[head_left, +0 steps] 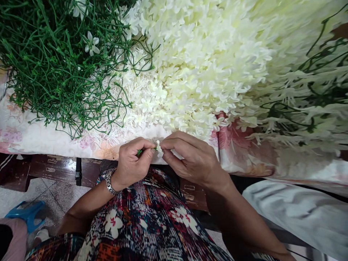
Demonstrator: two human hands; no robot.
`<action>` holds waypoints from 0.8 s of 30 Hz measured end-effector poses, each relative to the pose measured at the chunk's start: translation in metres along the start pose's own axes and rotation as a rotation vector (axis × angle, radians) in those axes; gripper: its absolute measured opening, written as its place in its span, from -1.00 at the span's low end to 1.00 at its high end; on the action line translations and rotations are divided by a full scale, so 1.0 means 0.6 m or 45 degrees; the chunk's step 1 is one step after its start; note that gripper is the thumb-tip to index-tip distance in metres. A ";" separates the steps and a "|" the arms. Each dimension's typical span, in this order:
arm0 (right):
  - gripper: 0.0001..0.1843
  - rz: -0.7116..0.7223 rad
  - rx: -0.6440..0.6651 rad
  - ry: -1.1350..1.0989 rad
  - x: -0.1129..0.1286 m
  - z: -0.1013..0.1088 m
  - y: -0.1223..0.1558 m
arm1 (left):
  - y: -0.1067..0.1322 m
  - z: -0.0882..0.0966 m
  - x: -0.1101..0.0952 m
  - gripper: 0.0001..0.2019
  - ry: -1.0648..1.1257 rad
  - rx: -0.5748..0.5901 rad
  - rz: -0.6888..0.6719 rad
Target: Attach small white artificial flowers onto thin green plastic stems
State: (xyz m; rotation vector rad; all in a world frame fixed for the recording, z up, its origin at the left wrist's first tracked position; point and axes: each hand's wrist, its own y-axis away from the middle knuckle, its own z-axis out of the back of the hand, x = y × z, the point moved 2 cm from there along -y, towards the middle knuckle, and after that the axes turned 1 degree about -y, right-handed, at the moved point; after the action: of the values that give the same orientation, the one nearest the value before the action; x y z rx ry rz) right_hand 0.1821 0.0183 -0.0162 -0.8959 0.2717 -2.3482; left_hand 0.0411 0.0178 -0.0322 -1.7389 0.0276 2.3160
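Close to the table's near edge, my left hand (pixel 134 159) pinches a green plastic stem (pixel 139 152) between thumb and forefinger, most of it hidden in the fist. A small white artificial flower (pixel 159 149) sits at the stem's tip, between my two hands. My right hand (pixel 194 157) has its thumb and forefinger closed on the far side of that flower. Beyond my hands spreads a large heap of cream-white artificial flower heads (pixel 195 83). Thin white stamen pieces (pixel 133 92) lie beside it.
Green plastic stems (pixel 59 72) form a tangled pile at the left, with a few finished white flowers (pixel 91 44) among them. More flowers on stems (pixel 293 98) lie at the right. A floral cloth (pixel 67 145) covers the table. A blue stool (pixel 28 215) stands on the floor.
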 end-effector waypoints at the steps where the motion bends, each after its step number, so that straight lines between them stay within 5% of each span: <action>1: -0.87 -0.002 0.009 -0.004 0.000 -0.001 0.000 | 0.000 0.000 0.000 -0.90 -0.018 0.002 -0.001; 24: -0.90 0.043 0.125 0.104 -0.002 -0.004 -0.003 | -0.006 -0.003 0.005 -0.86 -0.189 0.087 -0.075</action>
State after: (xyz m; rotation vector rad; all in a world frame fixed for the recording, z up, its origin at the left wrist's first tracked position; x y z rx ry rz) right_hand 0.1801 0.0204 -0.0180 -0.7446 0.2008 -2.3479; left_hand 0.0426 0.0214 -0.0354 -1.5114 0.0285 2.3654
